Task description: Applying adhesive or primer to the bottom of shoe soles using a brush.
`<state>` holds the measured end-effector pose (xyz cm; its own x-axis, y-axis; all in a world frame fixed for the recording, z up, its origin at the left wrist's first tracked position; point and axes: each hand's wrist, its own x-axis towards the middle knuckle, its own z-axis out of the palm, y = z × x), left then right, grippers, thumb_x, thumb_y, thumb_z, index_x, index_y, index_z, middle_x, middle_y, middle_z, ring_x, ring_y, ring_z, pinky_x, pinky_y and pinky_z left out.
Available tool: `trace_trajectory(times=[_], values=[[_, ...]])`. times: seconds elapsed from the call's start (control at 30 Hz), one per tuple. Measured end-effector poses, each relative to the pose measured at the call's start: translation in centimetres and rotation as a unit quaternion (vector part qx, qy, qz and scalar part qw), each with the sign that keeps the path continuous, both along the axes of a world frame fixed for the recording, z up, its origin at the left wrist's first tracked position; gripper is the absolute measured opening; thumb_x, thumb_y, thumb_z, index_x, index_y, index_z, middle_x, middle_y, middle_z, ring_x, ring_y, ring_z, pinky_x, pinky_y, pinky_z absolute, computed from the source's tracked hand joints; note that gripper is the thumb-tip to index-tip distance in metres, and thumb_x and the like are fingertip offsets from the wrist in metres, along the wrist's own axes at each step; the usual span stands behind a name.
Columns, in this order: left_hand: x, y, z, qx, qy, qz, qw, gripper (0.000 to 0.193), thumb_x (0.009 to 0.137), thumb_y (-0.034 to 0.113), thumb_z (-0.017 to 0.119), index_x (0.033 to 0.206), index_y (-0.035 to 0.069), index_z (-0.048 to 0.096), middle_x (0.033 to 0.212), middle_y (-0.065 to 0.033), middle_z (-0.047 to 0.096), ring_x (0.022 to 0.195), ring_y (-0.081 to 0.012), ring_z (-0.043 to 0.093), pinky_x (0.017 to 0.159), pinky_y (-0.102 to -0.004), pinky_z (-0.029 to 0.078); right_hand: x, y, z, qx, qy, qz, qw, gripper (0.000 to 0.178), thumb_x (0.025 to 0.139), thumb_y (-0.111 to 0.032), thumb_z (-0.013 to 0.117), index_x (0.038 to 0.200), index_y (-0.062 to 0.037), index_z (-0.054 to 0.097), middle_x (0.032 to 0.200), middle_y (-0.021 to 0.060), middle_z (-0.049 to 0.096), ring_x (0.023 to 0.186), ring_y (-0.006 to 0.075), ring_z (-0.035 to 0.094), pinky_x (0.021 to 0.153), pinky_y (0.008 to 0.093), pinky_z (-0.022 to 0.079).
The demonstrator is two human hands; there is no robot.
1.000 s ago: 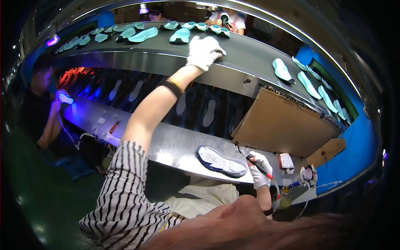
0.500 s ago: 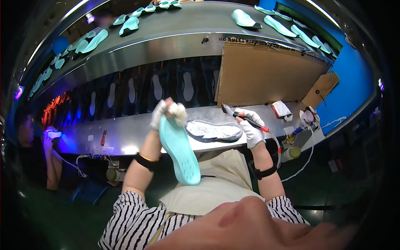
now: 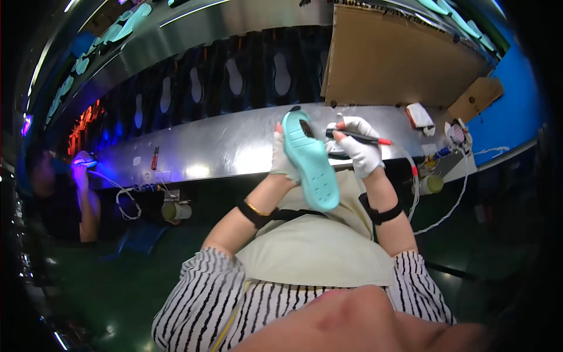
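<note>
My left hand [image 3: 282, 157], in a white fingertip-less glove, grips a turquoise shoe sole [image 3: 314, 167] along its left side. The sole is held slantwise in front of the bench, its dark toe end up and slots at its heel end toward me. In my gloved right hand [image 3: 362, 154] is a black pen-shaped tool [image 3: 369, 139] with a red end and a thin tube running off it. The tool's tip is close to the sole's upper right; whether they touch I cannot tell. Behind both lies a white, dark-edged sole piece [image 3: 335, 148], mostly hidden.
The metal bench [image 3: 220, 149] runs left, with a red-and-black tool [image 3: 155, 158] on it. A cardboard sheet [image 3: 399, 61] stands behind. A white-and-red cloth [image 3: 420, 119] and a canister [image 3: 433, 185] are at right. More turquoise soles [image 3: 134, 22] line the upper belt; a co-worker's arm [image 3: 86, 202] is far left.
My left hand has moved right and lowered, turning the turquoise sole to stand before the bench. My right hand brought the tool beside it. The view has tilted down.
</note>
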<state>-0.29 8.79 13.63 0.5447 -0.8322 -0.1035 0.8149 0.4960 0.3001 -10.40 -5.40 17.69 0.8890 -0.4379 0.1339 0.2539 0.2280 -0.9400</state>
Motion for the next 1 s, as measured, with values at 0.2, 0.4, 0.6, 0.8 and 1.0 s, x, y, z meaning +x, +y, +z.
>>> trace_trajectory(times=[0.2, 0.4, 0.6, 0.8, 1.0], values=[[-1.7, -1.5, -0.1, -0.011, -0.045, 0.017, 0.999, 0.058, 0.092, 0.063, 0.033, 0.118, 0.016, 0.056, 0.109, -0.0064, 0.061, 0.099, -0.0202, 0.060, 0.088, -0.0355, 0.051, 1.8, 0.3, -0.8, -0.046, -0.038, -0.084, 0.995, 0.017, 0.083, 0.001, 0.067, 0.098, -0.0035, 0.060, 0.097, 0.0041, 0.066, 0.081, 0.0081, 0.060, 0.073, 0.0227, 0.050], [-1.5, -2.0, -0.9, 0.041, -0.024, 0.027, 0.999, 0.064, 0.091, 0.066, 0.032, 0.120, 0.013, 0.053, 0.117, -0.0085, 0.059, 0.106, -0.0229, 0.058, 0.093, -0.0359, 0.048, 1.9, 2.1, -1.6, -0.113, -0.093, -0.056, 0.988, 0.022, 0.082, 0.003, 0.066, 0.102, -0.0020, 0.058, 0.098, 0.0051, 0.064, 0.091, 0.0115, 0.062, 0.085, 0.0252, 0.048], [0.1, -0.7, -1.1, -0.038, 0.002, -0.021, 0.999, 0.077, 0.087, 0.072, 0.032, 0.122, 0.006, 0.053, 0.117, -0.0133, 0.059, 0.107, -0.0275, 0.057, 0.097, -0.0425, 0.046, 1.1, 2.0, -0.7, -0.137, -0.069, -0.022, 0.988, 0.023, 0.082, 0.004, 0.065, 0.103, -0.0028, 0.059, 0.098, 0.0053, 0.065, 0.090, 0.0112, 0.061, 0.083, 0.0257, 0.049], [0.6, 0.0, -0.7, 0.064, -0.011, -0.017, 0.998, 0.082, 0.084, 0.074, 0.035, 0.126, 0.005, 0.049, 0.118, -0.0176, 0.056, 0.109, -0.0318, 0.055, 0.098, -0.0464, 0.044, 0.2, 2.7, -0.9, -0.318, -0.062, 0.002, 0.946, 0.019, 0.075, 0.003, 0.069, 0.092, -0.0030, 0.065, 0.086, 0.0064, 0.064, 0.082, 0.0141, 0.062, 0.077, 0.0263, 0.048], [1.9, 1.4, -0.5, -0.059, -0.033, -0.157, 0.985, 0.082, 0.086, 0.071, 0.034, 0.125, 0.001, 0.049, 0.121, -0.0216, 0.056, 0.111, -0.0349, 0.056, 0.100, -0.0475, 0.043, -1.3, 3.5, -1.6, -0.371, -0.086, -0.016, 0.925, 0.014, 0.074, 0.005, 0.068, 0.085, -0.0014, 0.064, 0.088, 0.0073, 0.066, 0.084, 0.0153, 0.062, 0.079, 0.0288, 0.049]])
